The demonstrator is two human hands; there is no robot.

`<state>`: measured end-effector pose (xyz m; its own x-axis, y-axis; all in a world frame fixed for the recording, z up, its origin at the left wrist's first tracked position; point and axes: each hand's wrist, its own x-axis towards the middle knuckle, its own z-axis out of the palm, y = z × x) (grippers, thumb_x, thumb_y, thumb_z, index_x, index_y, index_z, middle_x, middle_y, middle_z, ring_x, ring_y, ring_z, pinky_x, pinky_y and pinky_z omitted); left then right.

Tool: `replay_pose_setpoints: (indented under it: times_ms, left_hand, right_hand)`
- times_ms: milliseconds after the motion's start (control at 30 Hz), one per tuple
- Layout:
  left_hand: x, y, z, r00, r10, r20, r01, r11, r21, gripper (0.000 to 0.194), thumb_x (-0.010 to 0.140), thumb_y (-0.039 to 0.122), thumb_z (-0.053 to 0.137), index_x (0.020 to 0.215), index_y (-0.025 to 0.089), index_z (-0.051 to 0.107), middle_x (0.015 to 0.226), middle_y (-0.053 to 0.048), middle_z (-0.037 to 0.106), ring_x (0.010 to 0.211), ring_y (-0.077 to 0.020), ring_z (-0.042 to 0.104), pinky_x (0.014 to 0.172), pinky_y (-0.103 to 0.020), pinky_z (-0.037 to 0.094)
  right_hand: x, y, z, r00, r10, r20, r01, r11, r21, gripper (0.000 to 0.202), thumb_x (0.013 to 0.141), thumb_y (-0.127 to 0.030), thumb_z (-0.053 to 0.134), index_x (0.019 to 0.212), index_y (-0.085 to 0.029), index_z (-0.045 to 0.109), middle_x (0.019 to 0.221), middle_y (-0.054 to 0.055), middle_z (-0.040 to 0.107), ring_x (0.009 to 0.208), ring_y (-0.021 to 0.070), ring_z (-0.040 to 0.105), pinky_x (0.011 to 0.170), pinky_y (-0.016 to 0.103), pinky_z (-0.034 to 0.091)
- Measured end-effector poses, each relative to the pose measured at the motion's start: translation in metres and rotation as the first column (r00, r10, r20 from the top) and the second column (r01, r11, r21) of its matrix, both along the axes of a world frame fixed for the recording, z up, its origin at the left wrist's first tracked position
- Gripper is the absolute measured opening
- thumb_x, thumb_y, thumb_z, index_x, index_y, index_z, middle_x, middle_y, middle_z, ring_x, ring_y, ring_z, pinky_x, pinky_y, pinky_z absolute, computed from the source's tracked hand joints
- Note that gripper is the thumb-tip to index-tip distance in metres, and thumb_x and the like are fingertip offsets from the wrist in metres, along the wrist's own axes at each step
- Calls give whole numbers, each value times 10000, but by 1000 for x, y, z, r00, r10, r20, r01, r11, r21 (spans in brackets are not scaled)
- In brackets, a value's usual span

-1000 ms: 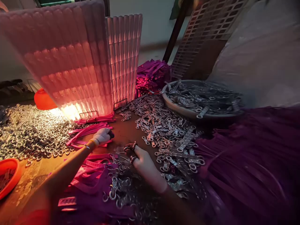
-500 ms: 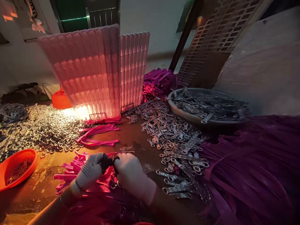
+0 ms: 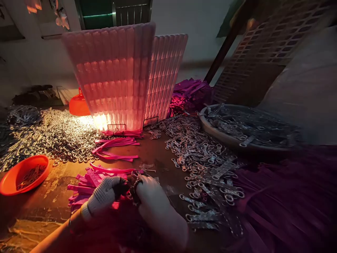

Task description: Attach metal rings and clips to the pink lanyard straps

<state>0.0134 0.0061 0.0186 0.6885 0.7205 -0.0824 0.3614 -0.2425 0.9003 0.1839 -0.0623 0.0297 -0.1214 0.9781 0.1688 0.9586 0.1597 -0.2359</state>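
Note:
My left hand [image 3: 103, 195] wears a pale dotted work glove with dark fingertips, and its fingers are pinched together. Close beside it, my right hand [image 3: 155, 200], in a pale glove, is closed too, with dark fingertips curled inward. Between the two sets of fingertips is something small and dark that I cannot make out. Pink straps [image 3: 84, 186] lie in a pile just beyond and to the left of my hands. One longer pink strap [image 3: 113, 170] runs across the top of that pile toward my fingers.
A heap of metal ring-ended links [image 3: 73, 140] lies under a red lamp [image 3: 79, 104]. Ribbed translucent panels [image 3: 113, 77] stand behind. An orange bowl [image 3: 43, 177] is at left. More links [image 3: 195, 147], a wide basin [image 3: 210, 131] and dark magenta straps [image 3: 284, 189] fill the right.
The camera has turned left, so the scene sits farther right. My hands stay close together at the small dark thing, fingers still closed. The long pink strap beyond them shows more fully.

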Motion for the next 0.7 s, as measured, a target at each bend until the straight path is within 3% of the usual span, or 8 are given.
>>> replay_pose_setpoints:
  times_ms: [100,167,267,367,533,633,700]
  left_hand:
    - [-4,-6,0,994,87,-59,-80,990,120,291,902,350,498,767,151,663,733,-54,669,680,-164,557,627,-265,395]
    - [-5,-12,-3,985,124,-120,-93,967,238,270,889,327,508,746,171,676,722,-59,680,682,-182,574,642,-287,395]
    - [-6,-15,-10,976,181,-123,-128,927,354,200,841,287,534,742,215,693,743,-67,701,706,-220,595,657,-318,413]
    - [-4,-10,-10,985,144,-97,-95,914,396,180,805,246,535,684,229,666,698,-65,686,656,-214,582,612,-312,398]
    - [-7,21,22,989,-40,-145,97,905,414,199,848,261,533,714,204,668,693,-45,683,617,-163,570,589,-261,375]
    - [-22,51,37,978,84,-190,22,868,496,297,914,382,528,757,197,698,695,-45,678,637,-156,590,640,-253,418]
    - [-38,69,35,975,130,-181,-16,850,526,266,889,433,588,891,210,733,856,-63,726,787,-184,645,756,-269,467]
  right_hand:
    - [1,4,17,1000,24,15,-20,977,-214,347,660,-50,540,972,-155,650,988,115,704,864,228,619,670,307,330]
    - [1,7,20,999,39,30,-29,958,-284,296,724,-68,526,981,-157,643,926,110,720,805,217,642,635,300,317]
    - [-1,8,16,990,111,83,-86,962,-260,209,791,-114,523,969,-148,627,830,113,719,712,222,659,583,298,300]
    - [-6,8,13,972,161,171,-125,971,-203,113,827,-149,506,880,-137,606,742,133,693,628,245,654,536,308,278]
    - [-1,12,21,973,150,176,-125,981,-150,101,825,-189,537,875,-140,609,717,131,687,625,244,643,550,308,311]
    - [30,15,14,991,104,81,-90,984,-153,129,825,-220,564,909,-151,633,805,118,711,716,236,660,604,302,363]
    - [63,21,-3,998,68,-2,-67,982,-174,166,858,-237,545,970,-172,649,929,102,722,844,220,670,675,280,405]
